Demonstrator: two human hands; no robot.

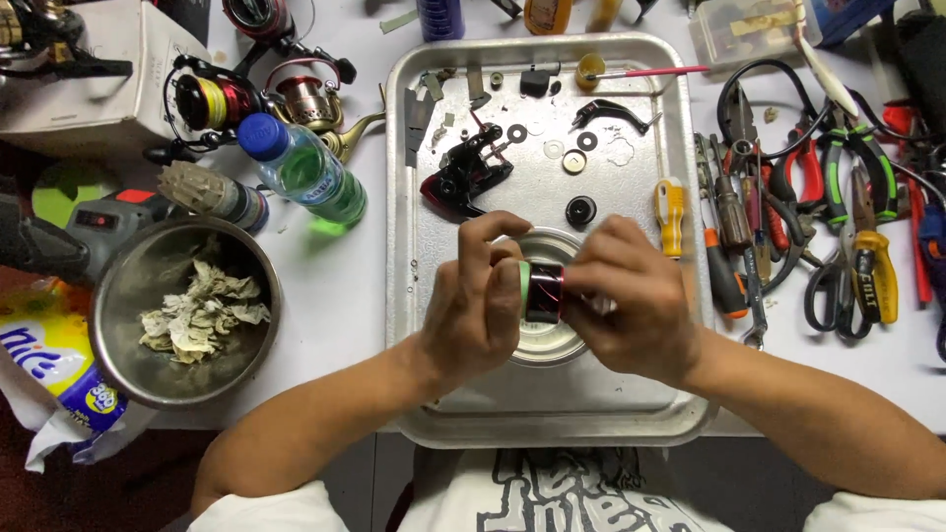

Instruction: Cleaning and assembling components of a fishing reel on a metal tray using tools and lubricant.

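Over the metal tray (645,394), my left hand (478,305) and my right hand (631,300) grip a dark red and black reel spool (543,292) between them, one hand on each end. A pale green band runs round its left end. Under the spool a small round metal dish (547,340) sits on the tray, mostly hidden by my hands. Farther back on the tray lies a black and dark red fishing reel body (463,175) among small washers and parts (576,158).
A steel bowl (128,286) of crumpled paper scraps stands at the left, with a green bottle (305,172) and fishing reels (246,94) behind it. Pliers, scissors and screwdrivers (838,217) lie right of the tray. A yellow-handled screwdriver (670,217) rests on the tray.
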